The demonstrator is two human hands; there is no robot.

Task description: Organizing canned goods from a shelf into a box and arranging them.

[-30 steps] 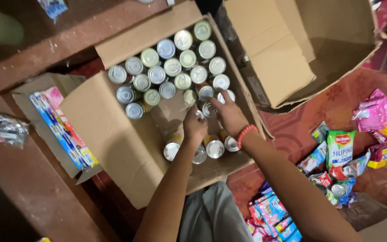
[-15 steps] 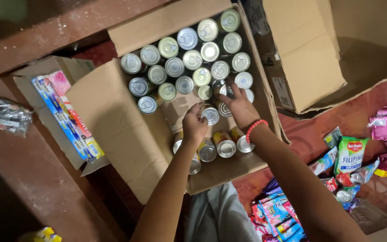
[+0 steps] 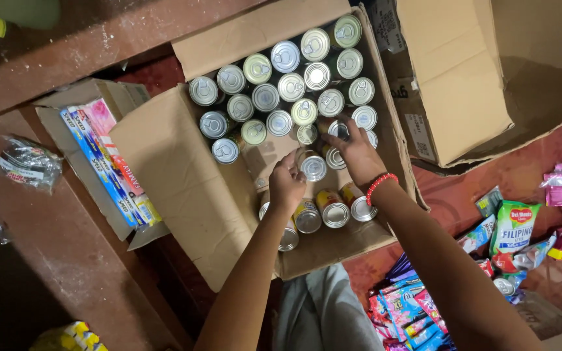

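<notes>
Hands are seen inside an open brown cardboard box (image 3: 183, 175) packed with upright round metal tins with silver pull-tab lids (image 3: 281, 88). The left hand (image 3: 286, 185) is curled around a silver-topped tin (image 3: 311, 164); its fingertips are pressed on the tin's left side, the lid showing just right of them. The right hand (image 3: 358, 155), with a red beaded bracelet (image 3: 381, 185) at the wrist, is laid with bent fingers over two more tins (image 3: 336, 140) beside the packed rows; whether these are gripped cannot be told. Four tins (image 3: 333, 211) lie below the hands. A smaller carton of colourful flat packets (image 3: 108, 166) stands left of the box.
</notes>
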